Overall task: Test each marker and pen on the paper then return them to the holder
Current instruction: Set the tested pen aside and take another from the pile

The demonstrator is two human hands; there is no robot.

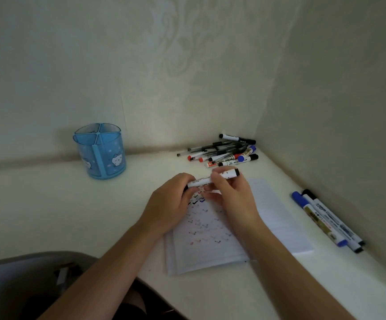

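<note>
Bare left hand (167, 204), bare right hand (233, 196), bare forearms (108, 269); dark garment (145, 296) over lap.

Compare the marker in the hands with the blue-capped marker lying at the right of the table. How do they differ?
The held marker has a black end; the blue-capped marker has blue ends. The held marker is gripped by the left hand and right hand above the paper; the blue-capped marker lies untouched on the table along the wall. Both have white printed barrels.

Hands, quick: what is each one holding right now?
Left hand: grips the left end of the marker.
Right hand: pinches the same marker near its middle.
</note>
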